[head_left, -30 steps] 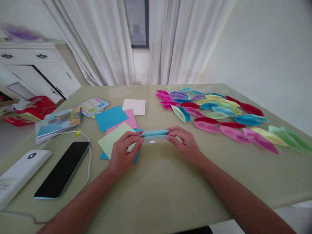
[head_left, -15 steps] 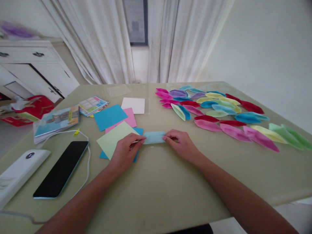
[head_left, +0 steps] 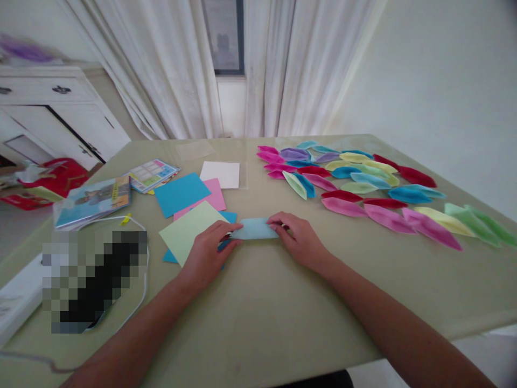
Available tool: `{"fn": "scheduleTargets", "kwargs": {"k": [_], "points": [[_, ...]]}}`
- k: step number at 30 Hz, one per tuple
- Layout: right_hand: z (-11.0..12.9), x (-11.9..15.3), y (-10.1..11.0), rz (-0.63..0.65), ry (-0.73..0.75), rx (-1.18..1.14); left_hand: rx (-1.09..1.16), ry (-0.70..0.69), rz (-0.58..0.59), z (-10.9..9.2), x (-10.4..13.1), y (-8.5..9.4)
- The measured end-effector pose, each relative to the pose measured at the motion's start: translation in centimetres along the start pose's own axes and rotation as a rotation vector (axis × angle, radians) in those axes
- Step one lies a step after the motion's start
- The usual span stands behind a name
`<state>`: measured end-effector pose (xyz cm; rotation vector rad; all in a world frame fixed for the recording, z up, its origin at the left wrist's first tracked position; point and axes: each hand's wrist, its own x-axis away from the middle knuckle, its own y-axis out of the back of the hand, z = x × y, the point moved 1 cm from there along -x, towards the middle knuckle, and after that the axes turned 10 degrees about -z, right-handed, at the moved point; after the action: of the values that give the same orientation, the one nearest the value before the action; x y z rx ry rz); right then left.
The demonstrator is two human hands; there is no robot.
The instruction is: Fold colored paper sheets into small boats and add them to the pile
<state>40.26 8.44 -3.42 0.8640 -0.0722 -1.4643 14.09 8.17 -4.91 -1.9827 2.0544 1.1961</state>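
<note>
A white cabinet (head_left: 86,129) stands on the floor far off to the left of my fingers, a red bag (head_left: 67,180) in front of it. On the table (head_left: 258,323), well to the left of my fingers, lie a white box-shaped device (head_left: 18,302) and a dark slab (head_left: 103,280), probably a phone, though a blocky patch hides its detail. A white cable (head_left: 147,269) curves around the slab's right side. Beyond these lie a picture book (head_left: 95,202) and a printed card (head_left: 155,175). Nearer my left fingers, a blue sheet (head_left: 181,193) overlaps a pink sheet (head_left: 217,194), and a pale green sheet (head_left: 188,229) reaches in beside my left hand (head_left: 208,250), with more blue paper (head_left: 170,257) poking out from underneath. A white square (head_left: 221,175) sits farther off, ahead of my left fingers.

Directly in front of me, my fingers hold a light blue folded paper (head_left: 255,229) level between them: the left thumb and forefinger at its left end, the right hand (head_left: 297,234) pinching its right end. Beyond and to the right of my right fingers, boat-shaped papers (head_left: 370,180) spread across the table in pink, purple, blue, red, yellow and green, the last green ones lying farthest right.
</note>
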Motion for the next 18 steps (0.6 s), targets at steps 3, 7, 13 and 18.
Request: {"fn": "scheduleTargets", "kwargs": {"k": [3, 7, 13, 18], "points": [[0.1, -0.1, 0.2, -0.042, -0.085, -0.077, -0.035, -0.037, -0.004, -0.3, -0.1, 0.2], [0.4, 0.0, 0.4, -0.09, -0.135, -0.158, -0.089, -0.117, -0.004, -0.7, -0.4, 0.4], [0.5, 0.0, 0.6, -0.083, -0.149, -0.24, -0.061, -0.194, -0.031, -1.4, -0.4, 0.7], [0.5, 0.0, 0.6, -0.06, -0.185, -0.326, -0.037, -0.247, -0.056, -1.7, -0.2, 0.8]]}}
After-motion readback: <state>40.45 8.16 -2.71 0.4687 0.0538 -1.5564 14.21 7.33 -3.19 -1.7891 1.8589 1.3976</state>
